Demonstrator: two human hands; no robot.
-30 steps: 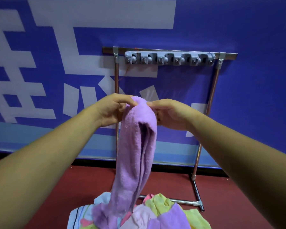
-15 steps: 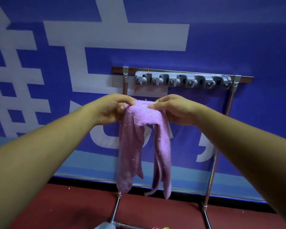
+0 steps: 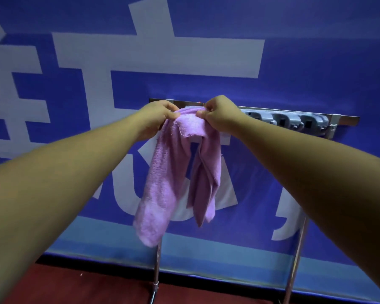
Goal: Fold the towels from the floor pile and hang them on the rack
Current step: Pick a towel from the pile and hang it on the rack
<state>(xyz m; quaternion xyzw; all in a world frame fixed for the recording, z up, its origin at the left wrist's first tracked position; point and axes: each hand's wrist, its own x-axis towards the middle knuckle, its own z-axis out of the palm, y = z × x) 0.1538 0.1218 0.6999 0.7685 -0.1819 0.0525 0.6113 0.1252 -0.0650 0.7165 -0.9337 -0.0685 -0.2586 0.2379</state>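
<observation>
A lilac towel (image 3: 162,178) hangs in two loose tails from my hands, right in front of the left end of the rack. My left hand (image 3: 157,117) pinches its top edge on the left, and my right hand (image 3: 219,116) pinches the same edge on the right. The rack (image 3: 342,120) is a metal frame with a horizontal top bar and a grey strip of clips (image 3: 294,121); its left clips are hidden behind my hands and the towel. The floor pile is out of view.
A blue banner with large white characters (image 3: 140,53) covers the wall behind the rack. The rack's two upright legs (image 3: 297,255) run down to a dark red floor (image 3: 75,286) at the bottom of the frame.
My hands have lifted the towel up and forward to the rack's top bar. The view has tilted up, so the floor pile has dropped out of sight.
</observation>
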